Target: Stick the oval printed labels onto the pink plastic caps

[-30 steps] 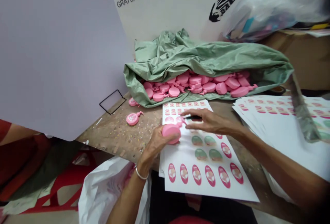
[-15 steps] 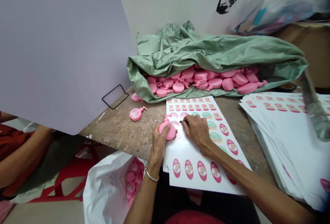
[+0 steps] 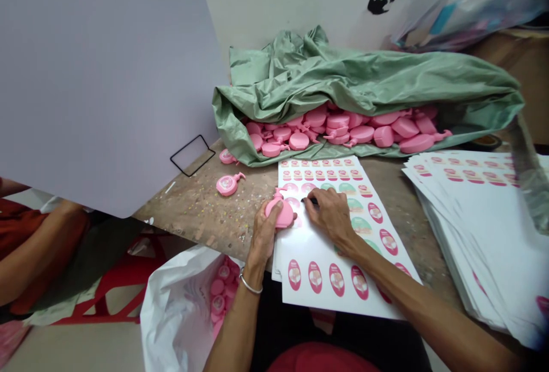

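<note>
My left hand [image 3: 265, 229] is closed round a pink toy pump bottle [image 3: 281, 214], its nozzle upward and its visible face plain. The bottle is over the left edge of a white sticker sheet [image 3: 317, 245] printed with pink and green labels. On that sheet rests my right hand [image 3: 330, 215], fingers pinched on a small dark pointed tool [image 3: 309, 201]; its exact kind is unclear. The tip points left, close to the round pink labels. Left of the sheet lies a labelled pink pump bottle [image 3: 228, 184], with another labelled bottle [image 3: 226, 156] behind it.
A green sack [image 3: 364, 83] full of pink bottles lies at the back. Stacked sticker sheets [image 3: 480, 235] are on the right. Below the table's left edge hangs a white bag [image 3: 171, 303] with labelled bottles. A pale panel [image 3: 107, 75] partly hides another person's arm [image 3: 43, 243].
The camera view has shifted slightly. Both hands stay nearly in place, the left still on the pump bottle and the right still on the dark tool over the sheet.
</note>
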Available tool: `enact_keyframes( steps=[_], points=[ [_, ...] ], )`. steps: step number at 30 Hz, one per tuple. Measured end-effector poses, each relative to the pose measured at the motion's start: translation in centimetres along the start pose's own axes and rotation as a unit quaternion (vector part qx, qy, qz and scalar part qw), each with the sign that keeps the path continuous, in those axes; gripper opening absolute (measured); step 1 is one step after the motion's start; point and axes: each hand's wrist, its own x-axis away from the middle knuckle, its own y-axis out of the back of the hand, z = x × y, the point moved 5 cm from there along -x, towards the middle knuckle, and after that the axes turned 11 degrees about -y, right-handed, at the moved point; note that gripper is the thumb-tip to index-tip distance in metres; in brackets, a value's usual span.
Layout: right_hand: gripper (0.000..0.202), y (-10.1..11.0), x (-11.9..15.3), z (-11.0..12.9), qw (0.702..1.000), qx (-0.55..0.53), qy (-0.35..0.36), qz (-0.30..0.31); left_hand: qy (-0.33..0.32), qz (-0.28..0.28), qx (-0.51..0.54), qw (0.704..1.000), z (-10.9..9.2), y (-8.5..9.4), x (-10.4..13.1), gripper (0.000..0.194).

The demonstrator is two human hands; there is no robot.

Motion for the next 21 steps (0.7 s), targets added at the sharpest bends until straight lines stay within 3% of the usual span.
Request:
enact_keyframes(
  steps=[5, 15, 21],
  points=[
    [0.015, -0.1, 0.0, 0.2, 0.999, 0.024, 0.030, -0.007, -0.006, 0.026, -0.004, 1.000, 0.0, 0.0, -0.2, 0.048],
    [0.014, -0.1, 0.0, 0.1, 1.000, 0.012, 0.014, -0.019, -0.009, 0.016, -0.006, 1.000, 0.8, 0.6, -0.7, 0.049],
    [0.012, 0.0, -0.2, 0.0, 0.998, -0.059, -0.015, 0.023, -0.009, 0.013, -0.010, 1.000, 1.0, 0.8, -0.8, 0.049]
  ],
)
